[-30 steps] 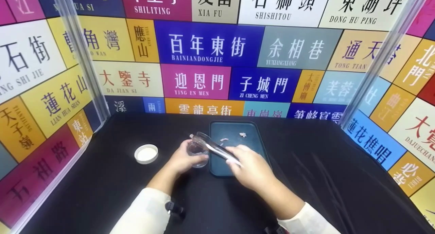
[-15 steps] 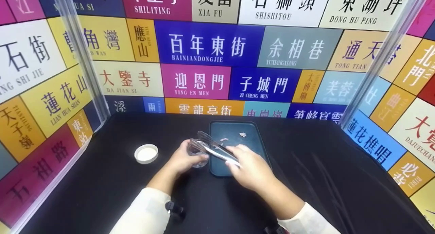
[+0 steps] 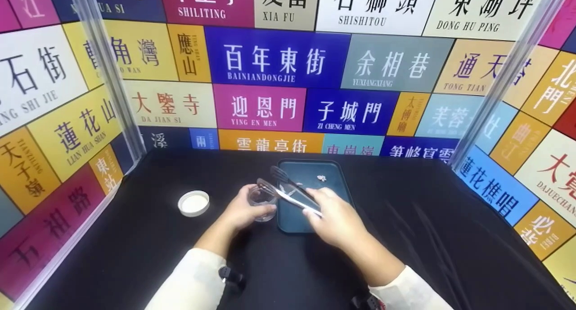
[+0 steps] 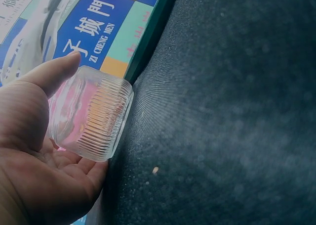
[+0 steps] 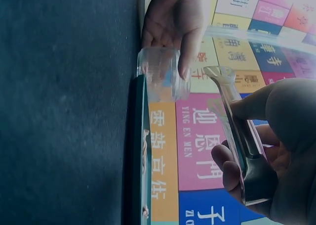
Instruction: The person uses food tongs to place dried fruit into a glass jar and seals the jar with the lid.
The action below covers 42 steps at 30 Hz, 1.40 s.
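My left hand grips a small clear jar round its side, just left of the tray. The left wrist view shows the ribbed wall of the jar, with the thumb above and the other fingers below. A pair of shiny tongs is held in my right hand. Their arms stand apart; one tip overlaps the jar's mouth, and the other reaches over the tray. On the dark teal tray lie a small pale clump and a few pinkish-white bits partly hidden behind the tongs.
A white round lid lies on the black cloth left of my hands. In the left wrist view a tiny pale crumb rests on the cloth. Walls with colourful signs surround the table on three sides.
The tongs' tips were close together at the jar's mouth; they have spread apart and shifted right, toward the tray. My left hand and the jar have stayed in place.
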Each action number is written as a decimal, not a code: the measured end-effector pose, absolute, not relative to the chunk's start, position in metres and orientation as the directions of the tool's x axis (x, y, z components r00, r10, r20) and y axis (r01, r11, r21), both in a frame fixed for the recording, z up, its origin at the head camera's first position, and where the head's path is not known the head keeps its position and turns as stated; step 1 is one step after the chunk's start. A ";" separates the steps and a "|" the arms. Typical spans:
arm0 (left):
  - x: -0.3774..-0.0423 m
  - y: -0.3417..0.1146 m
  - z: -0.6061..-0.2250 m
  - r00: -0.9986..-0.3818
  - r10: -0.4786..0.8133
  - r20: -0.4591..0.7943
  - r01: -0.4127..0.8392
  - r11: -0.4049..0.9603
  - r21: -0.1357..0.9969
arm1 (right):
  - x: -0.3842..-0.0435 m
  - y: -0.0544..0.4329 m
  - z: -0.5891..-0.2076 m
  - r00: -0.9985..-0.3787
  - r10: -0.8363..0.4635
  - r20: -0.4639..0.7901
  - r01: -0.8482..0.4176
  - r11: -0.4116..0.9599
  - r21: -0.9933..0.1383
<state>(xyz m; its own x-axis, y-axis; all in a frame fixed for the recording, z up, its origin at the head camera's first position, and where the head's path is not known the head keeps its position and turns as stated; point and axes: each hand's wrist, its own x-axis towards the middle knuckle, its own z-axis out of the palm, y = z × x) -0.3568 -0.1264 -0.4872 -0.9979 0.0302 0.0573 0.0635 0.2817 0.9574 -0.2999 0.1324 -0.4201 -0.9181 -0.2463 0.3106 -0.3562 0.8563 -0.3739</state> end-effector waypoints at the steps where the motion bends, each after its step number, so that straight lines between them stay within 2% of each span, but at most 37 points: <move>1: -0.357 -0.127 -0.487 -0.998 0.029 0.058 0.064 0.284 0.957 | -0.302 0.134 -0.420 -0.924 -0.235 0.300 -0.343 0.858 -0.382; 23: -0.357 -0.126 -0.489 -0.998 0.009 0.063 0.063 0.282 0.957 | -0.340 0.165 -0.441 -0.977 -0.161 0.139 -0.205 0.889 -0.409; 42: -0.356 -0.127 -0.487 -0.998 0.012 0.063 0.064 0.296 0.953 | -0.351 0.172 -0.459 -0.980 -0.191 0.062 -0.201 0.909 -0.366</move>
